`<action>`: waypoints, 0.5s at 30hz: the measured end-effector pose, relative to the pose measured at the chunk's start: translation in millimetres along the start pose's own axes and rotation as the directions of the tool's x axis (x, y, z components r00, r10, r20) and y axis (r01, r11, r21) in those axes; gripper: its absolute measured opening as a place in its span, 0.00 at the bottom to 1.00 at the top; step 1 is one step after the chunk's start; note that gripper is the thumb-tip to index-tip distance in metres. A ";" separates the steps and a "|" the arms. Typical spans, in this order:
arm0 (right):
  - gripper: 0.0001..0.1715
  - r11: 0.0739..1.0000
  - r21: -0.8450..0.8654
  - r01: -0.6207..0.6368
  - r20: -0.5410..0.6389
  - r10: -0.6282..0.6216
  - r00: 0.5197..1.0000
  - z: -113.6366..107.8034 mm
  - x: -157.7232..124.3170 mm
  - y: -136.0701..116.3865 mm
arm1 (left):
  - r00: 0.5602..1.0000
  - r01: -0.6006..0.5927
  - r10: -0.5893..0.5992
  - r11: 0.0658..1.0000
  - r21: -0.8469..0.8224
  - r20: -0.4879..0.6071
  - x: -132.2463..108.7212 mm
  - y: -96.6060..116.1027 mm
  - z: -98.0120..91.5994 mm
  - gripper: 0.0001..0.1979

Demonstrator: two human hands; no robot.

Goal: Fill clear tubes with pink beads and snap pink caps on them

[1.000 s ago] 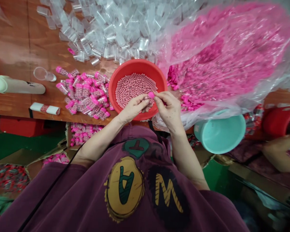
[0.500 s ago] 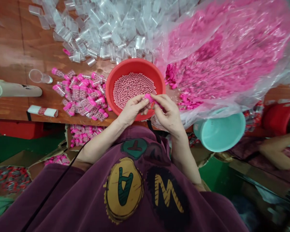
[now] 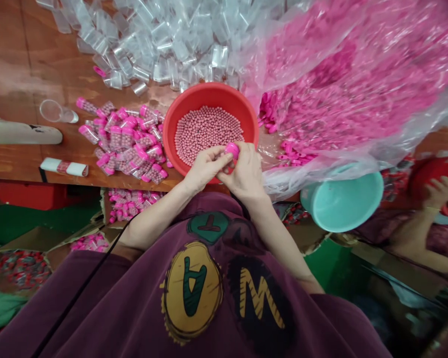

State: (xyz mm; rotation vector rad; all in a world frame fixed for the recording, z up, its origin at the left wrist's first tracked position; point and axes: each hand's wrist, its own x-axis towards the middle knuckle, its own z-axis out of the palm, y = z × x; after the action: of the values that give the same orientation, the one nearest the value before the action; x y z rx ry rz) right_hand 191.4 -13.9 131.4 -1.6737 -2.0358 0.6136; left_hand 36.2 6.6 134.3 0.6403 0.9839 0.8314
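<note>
Both my hands meet at the near rim of a red bowl point(image 3: 179, 117) filled with small pink beads point(image 3: 207, 130). My left hand point(image 3: 205, 166) pinches a small clear vial, mostly hidden by the fingers. My right hand point(image 3: 242, 171) is closed around the vial's pink cap point(image 3: 232, 149) and presses it against the left fingers. A pile of filled, pink-capped vials point(image 3: 125, 139) lies just left of the bowl.
Empty clear vials point(image 3: 160, 37) are heaped at the back. A clear plastic bag of pink caps point(image 3: 351, 74) fills the right side. A teal bowl point(image 3: 343, 199) sits below it. Another person's hand point(image 3: 438, 191) holds a red bowl at far right. White tubes point(image 3: 26, 134) lie at left.
My right hand has closed in over the pink cap and moved left against my left hand. The view has shifted slightly; the other person's hand has come up at far right.
</note>
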 end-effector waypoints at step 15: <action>0.25 0.988 0.092 -0.123 0.194 0.103 0.976 73.3 -5.9 -6.6 | 0.957 0.187 -0.173 0.982 0.038 -0.232 -6.4 -29.7 -31.4 0.10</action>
State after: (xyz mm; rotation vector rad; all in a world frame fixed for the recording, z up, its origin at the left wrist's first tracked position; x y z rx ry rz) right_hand 144.4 -25.5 75.6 -1.7366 -2.0071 0.9334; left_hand 15.1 -11.6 100.6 0.5032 1.2607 0.7261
